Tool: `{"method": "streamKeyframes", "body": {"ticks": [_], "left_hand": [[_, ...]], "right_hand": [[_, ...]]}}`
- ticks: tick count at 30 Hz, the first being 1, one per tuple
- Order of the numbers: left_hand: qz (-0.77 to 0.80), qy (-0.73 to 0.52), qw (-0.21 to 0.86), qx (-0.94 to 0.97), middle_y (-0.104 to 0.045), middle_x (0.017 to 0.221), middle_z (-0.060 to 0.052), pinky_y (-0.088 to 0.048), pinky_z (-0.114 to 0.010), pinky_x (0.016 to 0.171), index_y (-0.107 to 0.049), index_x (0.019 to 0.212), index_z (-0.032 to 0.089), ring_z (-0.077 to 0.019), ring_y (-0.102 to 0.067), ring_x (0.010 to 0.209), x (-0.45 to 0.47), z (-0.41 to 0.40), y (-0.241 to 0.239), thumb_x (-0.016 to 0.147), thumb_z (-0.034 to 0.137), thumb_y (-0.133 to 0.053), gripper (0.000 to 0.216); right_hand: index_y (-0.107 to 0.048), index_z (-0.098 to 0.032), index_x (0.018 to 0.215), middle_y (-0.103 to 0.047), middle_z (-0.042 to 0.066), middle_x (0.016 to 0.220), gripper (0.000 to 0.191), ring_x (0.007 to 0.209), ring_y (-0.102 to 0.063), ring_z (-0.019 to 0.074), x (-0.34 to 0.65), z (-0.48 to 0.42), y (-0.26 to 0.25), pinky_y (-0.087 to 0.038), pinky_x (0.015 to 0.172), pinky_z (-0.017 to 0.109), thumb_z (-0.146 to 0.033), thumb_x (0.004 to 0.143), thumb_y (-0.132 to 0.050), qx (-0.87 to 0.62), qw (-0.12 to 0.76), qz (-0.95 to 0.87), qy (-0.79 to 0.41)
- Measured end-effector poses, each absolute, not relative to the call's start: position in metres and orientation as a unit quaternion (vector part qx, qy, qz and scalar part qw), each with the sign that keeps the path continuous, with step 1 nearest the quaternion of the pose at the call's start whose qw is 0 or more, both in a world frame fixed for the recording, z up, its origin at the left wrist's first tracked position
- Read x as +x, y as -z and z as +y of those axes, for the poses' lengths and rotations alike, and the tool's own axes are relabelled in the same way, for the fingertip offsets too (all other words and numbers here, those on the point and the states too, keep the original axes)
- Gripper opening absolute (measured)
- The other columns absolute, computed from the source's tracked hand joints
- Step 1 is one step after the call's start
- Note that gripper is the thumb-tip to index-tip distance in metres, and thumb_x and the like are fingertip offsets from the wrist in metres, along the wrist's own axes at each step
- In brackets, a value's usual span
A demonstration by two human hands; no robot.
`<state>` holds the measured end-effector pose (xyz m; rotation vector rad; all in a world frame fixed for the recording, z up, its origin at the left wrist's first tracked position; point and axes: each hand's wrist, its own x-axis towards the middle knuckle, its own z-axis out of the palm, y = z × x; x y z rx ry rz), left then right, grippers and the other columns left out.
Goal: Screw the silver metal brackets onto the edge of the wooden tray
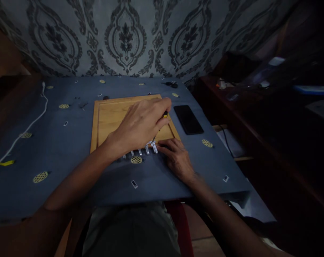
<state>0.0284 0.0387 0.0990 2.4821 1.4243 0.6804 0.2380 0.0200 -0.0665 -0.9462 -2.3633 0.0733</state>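
My left hand (144,119) is closed around a screwdriver (165,114) with a black and yellow handle, over the right part of a wooden board (111,116). The tool's shaft points down to a small white or silvery clip-like piece (154,146) at the board's near edge. At that piece, my right hand (176,157) has its thumb and fingers closed against its right side. Several similar pieces (140,151) stand in a row along the same edge, to the left. My left hand and wrist cover part of the board.
A black phone (188,119) lies right of the board. Farther back is a small dark object (172,84), possibly keys. Small metal bits (83,105) lie left of the board. A white cable (30,125) runs along the left side, near a yellow tag (6,163). Dark furniture (247,121) stands at right.
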Motion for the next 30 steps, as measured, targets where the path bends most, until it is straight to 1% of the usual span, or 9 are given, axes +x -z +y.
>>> {"method": "streamKeyframes", "body": {"ticks": [6, 10, 15, 18, 24, 27, 30], "left_hand": [[0.488, -0.219, 0.103, 0.839, -0.072, 0.092, -0.001, -0.050, -0.033, 0.084, -0.065, 0.108, 0.019, -0.0207, -0.071, 0.093, 0.0294, 0.0391, -0.0983, 0.098, 0.019, -0.062, 0.010], [0.478, -0.224, 0.110, 0.842, -0.073, 0.094, -0.001, -0.051, -0.035, 0.085, -0.065, 0.106, 0.020, -0.0220, -0.071, 0.096, 0.0276, 0.0386, -0.0990, 0.097, 0.019, -0.062, 0.010], [0.472, -0.225, 0.118, 0.844, -0.074, 0.096, 0.000, -0.052, -0.034, 0.086, -0.066, 0.106, 0.021, -0.0224, -0.072, 0.100, 0.0248, 0.0372, -0.1004, 0.094, 0.013, -0.061, 0.016], [0.463, -0.232, 0.112, 0.848, -0.075, 0.096, 0.000, -0.052, -0.035, 0.086, -0.065, 0.106, 0.022, -0.0223, -0.072, 0.098, 0.0241, 0.0372, -0.0998, 0.094, 0.012, -0.061, 0.017], [0.480, -0.229, 0.084, 0.843, -0.072, 0.088, 0.000, -0.049, -0.034, 0.081, -0.064, 0.101, 0.020, -0.0215, -0.071, 0.089, 0.0257, 0.0385, -0.0963, 0.095, 0.020, -0.067, 0.007], [0.486, -0.223, 0.066, 0.842, -0.069, 0.082, -0.001, -0.047, -0.032, 0.077, -0.063, 0.100, 0.020, -0.0200, -0.068, 0.082, 0.0276, 0.0391, -0.0948, 0.096, 0.028, -0.069, 0.011], [0.494, -0.209, 0.063, 0.842, -0.069, 0.081, -0.001, -0.045, -0.031, 0.074, -0.064, 0.104, 0.019, -0.0196, -0.067, 0.079, 0.0292, 0.0394, -0.0944, 0.098, 0.033, -0.068, 0.016]], "right_hand": [[-0.072, -0.031, 0.131, -0.073, 0.009, 0.118, 0.057, 0.106, -0.059, 0.0279, 0.2383, 0.0198, 0.0671, -0.050, 0.088, 0.046, 0.000, 0.091, -0.048, -0.357, 0.295, -0.885, -0.046], [-0.073, -0.029, 0.129, -0.073, 0.009, 0.117, 0.054, 0.105, -0.059, 0.0279, 0.2386, 0.0203, 0.0678, -0.049, 0.088, 0.046, 0.000, 0.091, -0.048, -0.350, 0.299, -0.887, -0.037], [-0.073, -0.031, 0.130, -0.073, 0.008, 0.117, 0.056, 0.106, -0.059, 0.0278, 0.2389, 0.0202, 0.0661, -0.049, 0.089, 0.046, 0.000, 0.090, -0.049, -0.361, 0.283, -0.888, -0.037], [-0.074, -0.030, 0.128, -0.072, 0.009, 0.117, 0.052, 0.106, -0.059, 0.0280, 0.2391, 0.0203, 0.0654, -0.049, 0.088, 0.046, -0.001, 0.092, -0.049, -0.355, 0.283, -0.890, -0.038], [-0.074, -0.031, 0.125, -0.072, 0.007, 0.117, 0.052, 0.106, -0.058, 0.0266, 0.2387, 0.0203, 0.0675, -0.048, 0.089, 0.043, 0.000, 0.093, -0.048, -0.361, 0.284, -0.887, -0.035], [-0.075, -0.031, 0.124, -0.072, 0.007, 0.116, 0.052, 0.106, -0.059, 0.0264, 0.2382, 0.0201, 0.0677, -0.048, 0.090, 0.043, 0.000, 0.092, -0.048, -0.365, 0.286, -0.886, -0.031], [-0.075, -0.028, 0.123, -0.072, 0.009, 0.115, 0.051, 0.105, -0.059, 0.0268, 0.2379, 0.0201, 0.0671, -0.049, 0.089, 0.044, 0.001, 0.092, -0.048, -0.355, 0.292, -0.888, -0.027]]}}
